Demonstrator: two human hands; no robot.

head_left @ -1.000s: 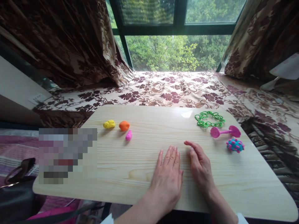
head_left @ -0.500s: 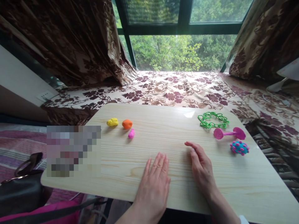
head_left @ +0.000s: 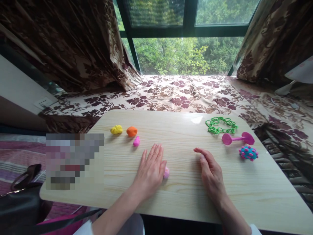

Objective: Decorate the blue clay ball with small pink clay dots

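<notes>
My left hand (head_left: 150,169) lies flat, fingers stretched out, on the pale wooden table (head_left: 171,195), pressing on a small pink lump of clay (head_left: 166,172) that peeks out at its right edge. My right hand (head_left: 210,171) rests on its edge about a hand's width to the right, fingers loosely extended, holding nothing. Ahead of the left hand sit a yellow clay lump (head_left: 116,129), an orange one (head_left: 131,131) and a small pink one (head_left: 136,141).
At the table's far right lie a green clay chain (head_left: 221,125), a pink dumbbell-like shape (head_left: 237,139) and a blue ball with pink dots (head_left: 248,153). A floral cloth covers the window ledge behind. A dark bag (head_left: 19,199) sits at the lower left.
My left hand has slid left and forward across the table, and a pink lump now shows at its edge. The right hand has stayed put.
</notes>
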